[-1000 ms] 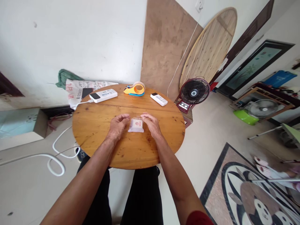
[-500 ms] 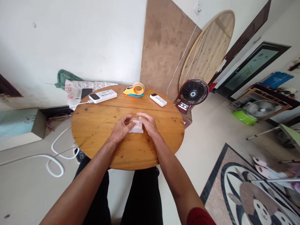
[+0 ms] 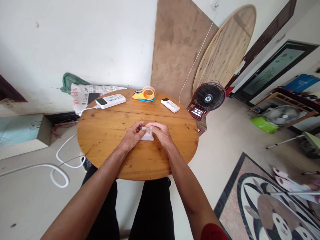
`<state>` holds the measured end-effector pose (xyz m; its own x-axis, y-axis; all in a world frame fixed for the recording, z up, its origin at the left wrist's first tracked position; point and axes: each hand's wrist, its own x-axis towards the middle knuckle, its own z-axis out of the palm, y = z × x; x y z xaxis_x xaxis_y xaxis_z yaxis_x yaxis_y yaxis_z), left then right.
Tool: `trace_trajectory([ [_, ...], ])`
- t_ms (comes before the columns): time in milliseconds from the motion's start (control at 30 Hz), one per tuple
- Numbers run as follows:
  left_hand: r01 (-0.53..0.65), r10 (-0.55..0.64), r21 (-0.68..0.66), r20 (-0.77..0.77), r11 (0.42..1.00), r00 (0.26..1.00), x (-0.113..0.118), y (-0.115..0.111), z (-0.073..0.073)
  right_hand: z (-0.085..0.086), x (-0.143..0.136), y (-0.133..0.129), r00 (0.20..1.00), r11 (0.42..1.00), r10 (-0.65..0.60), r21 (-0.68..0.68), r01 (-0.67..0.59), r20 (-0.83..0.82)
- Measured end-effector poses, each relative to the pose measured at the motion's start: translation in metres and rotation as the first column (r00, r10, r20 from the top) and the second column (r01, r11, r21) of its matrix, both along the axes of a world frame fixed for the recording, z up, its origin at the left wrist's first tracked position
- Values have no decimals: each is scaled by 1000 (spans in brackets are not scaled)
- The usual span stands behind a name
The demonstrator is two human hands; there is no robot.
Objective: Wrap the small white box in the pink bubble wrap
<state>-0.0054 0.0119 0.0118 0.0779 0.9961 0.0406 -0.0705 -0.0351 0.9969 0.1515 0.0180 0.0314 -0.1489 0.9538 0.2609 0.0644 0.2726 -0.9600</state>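
Between my two hands, on the round wooden table (image 3: 105, 133), is a small pale packet (image 3: 147, 137) in clear wrapping with some red print. My left hand (image 3: 133, 135) grips its left side, thumb lying across the top. Fingers of my right hand (image 3: 161, 132) curl over its far right corner. The packet's far edge is partly hidden by the fingertips. Beyond the hands stands an orange and blue tape dispenser (image 3: 144, 94) with a roll of clear tape.
A white power bank (image 3: 111, 100) with a plugged-in white cable lies at the table's far left. Another white device (image 3: 170, 105) with a dark screen lies at the far right. A dark fan (image 3: 208, 96) stands just past the right edge. The wall (image 3: 100, 43) rises behind.
The right fingers have shifted over the packet's far edge, and its wrapping there looks folded down more. The left hand keeps its grip. The whole view has shifted slightly.
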Motion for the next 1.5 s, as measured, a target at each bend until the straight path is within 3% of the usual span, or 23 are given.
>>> trace_trajectory([
  [267,78,-78,3,51,997,996,-1,-1,3,5,5,-2,974,987,-21,159,-15,227],
  [867,31,-29,-39,59,999,998,-1,-3,9,13,3,-7,982,997,-1,72,-12,187],
  [1200,14,-6,-83,88,996,996,-3,-2,2,6,7,1,968,979,-193,38,201,-159],
  [1333,18,-9,-90,98,996,995,-3,-2,1,6,6,1,972,977,-211,8,213,-106],
  [1500,39,-28,-80,132,996,991,-3,-2,2,1,6,2,991,991,-128,-30,129,24],
])
